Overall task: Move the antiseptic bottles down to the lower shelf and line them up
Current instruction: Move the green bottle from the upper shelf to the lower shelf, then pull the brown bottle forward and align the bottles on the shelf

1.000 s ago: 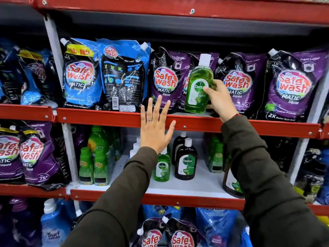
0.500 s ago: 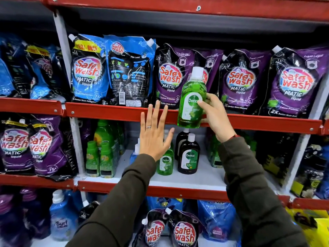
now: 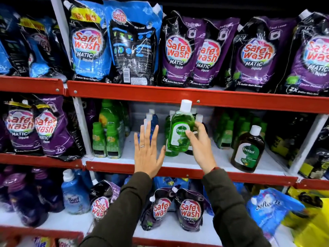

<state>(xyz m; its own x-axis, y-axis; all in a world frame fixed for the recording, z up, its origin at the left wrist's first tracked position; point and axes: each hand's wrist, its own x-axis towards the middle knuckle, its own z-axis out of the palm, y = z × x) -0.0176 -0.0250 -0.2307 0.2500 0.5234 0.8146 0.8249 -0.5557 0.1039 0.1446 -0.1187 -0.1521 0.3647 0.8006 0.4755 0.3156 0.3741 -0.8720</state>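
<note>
Green Dettol bottle upright in our right hand, gripped at label w/ base just above lower shelf for clean set-down by other bottles; left hand splayed, empty, prob. guarding the gap.

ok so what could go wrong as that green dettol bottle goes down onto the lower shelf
The right hand holds the green Dettol bottle directly in front of other bottles standing behind it; setting it down could topple them. Its white cap sits near the red shelf lip above, so a lift might clip it.
</note>
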